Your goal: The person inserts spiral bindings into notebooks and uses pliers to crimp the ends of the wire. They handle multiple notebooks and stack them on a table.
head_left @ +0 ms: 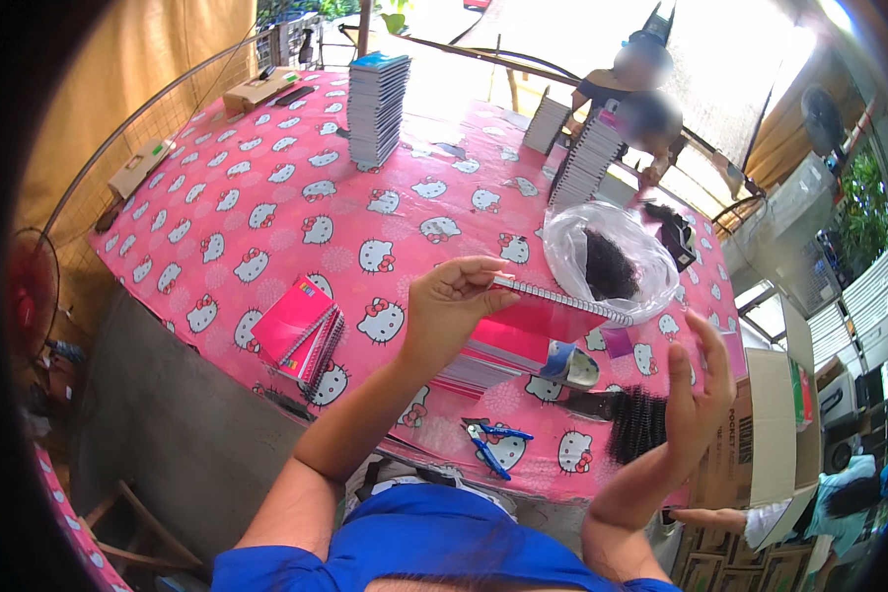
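My left hand pinches one end of a pink spiral notebook, its coil edge facing up and running off to the right. Held up past the notebook's other end, my right hand has its fingers apart and nothing in them. Below the notebook lies a stack of pink-covered sheets. Blue-handled cutting pliers rest near the table edge. To their right is a bundle of black binding coils. Several finished-looking pink spiral notebooks are piled to the left.
A clear plastic bag holds more black coils. Tall notebook stacks stand on the pink patterned tablecloth. Two people are across the table. Cardboard boxes and another person are at right; a fan is at far left.
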The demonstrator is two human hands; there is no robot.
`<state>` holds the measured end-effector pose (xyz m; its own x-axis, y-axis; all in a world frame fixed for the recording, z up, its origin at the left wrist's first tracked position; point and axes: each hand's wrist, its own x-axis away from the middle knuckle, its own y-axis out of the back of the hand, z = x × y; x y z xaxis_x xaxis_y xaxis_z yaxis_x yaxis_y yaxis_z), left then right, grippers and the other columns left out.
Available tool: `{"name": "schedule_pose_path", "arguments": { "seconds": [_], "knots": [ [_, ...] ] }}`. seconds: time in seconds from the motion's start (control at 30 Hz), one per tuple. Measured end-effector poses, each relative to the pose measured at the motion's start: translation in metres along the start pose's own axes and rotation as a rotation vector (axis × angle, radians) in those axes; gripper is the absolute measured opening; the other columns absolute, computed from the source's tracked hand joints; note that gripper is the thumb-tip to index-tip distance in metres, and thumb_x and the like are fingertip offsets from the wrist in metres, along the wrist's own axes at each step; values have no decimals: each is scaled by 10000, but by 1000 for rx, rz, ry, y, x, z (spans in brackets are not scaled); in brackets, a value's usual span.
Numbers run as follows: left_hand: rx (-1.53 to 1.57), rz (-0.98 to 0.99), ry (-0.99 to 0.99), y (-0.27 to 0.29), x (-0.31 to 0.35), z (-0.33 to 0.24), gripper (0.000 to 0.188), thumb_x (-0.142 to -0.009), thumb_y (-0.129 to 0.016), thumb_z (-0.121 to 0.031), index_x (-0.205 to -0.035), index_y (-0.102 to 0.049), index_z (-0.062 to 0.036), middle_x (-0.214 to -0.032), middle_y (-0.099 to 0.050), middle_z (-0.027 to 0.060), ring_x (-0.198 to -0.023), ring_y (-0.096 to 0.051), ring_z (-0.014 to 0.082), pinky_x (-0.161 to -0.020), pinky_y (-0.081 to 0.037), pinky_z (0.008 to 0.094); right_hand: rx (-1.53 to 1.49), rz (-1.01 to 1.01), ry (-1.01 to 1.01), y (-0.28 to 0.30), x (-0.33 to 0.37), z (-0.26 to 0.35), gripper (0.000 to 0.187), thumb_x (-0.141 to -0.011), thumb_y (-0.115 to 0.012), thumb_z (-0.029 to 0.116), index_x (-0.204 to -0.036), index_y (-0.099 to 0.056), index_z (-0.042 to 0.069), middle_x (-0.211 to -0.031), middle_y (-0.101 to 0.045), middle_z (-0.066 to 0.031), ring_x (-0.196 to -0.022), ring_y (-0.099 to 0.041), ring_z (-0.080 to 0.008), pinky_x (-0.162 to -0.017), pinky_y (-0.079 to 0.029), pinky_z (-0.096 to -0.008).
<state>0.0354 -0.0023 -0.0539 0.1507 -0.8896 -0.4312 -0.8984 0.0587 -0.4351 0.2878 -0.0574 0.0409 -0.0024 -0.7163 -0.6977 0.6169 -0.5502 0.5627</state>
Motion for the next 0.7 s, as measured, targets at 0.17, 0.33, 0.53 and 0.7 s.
{"name": "schedule_pose_path", "arguments": {
  "seconds": [0.17,0.33,0.53,0.7],
  "knots": [
    [-19,-16,194,-5,-5,-5,345,-783,-673,103,-1118,-620,45,-968,-684,142,-848,-671,162,-723,-568,265,90,702,391,-57,-56,53,413,-778,-702,264,-1102,-632,17,-1078,-652,-171,-989,-631,-328,-854,-489,-388],
    [12,0,140,-8,-4,-3,306,-778,-676,101,-1078,-650,49,-965,-689,145,-842,-671,168,-767,-562,276,235,997,318,-75,-75,60,381,-769,-689,272,-1069,-644,42,-1069,-648,-173,-981,-621,-339,-842,-491,-420],
    [-65,-19,75,12,4,-13,287,-762,-703,92,-1038,-649,35,-955,-689,127,-855,-666,170,-779,-559,275,-304,15,465,-83,-6,46,256,-764,-696,51,-1004,-626,-2,-960,-648,-160,-853,-624,-322,-765,-491,-411],
    [-160,82,-217,-14,3,-14,251,-749,-734,61,-978,-643,13,-941,-693,129,-905,-657,165,-763,-550,283,-221,523,132,-101,141,-23,450,-718,-758,186,-1091,-573,16,-1070,-597,-166,-1006,-568,-351,-859,-454,-436]
  ]
}}
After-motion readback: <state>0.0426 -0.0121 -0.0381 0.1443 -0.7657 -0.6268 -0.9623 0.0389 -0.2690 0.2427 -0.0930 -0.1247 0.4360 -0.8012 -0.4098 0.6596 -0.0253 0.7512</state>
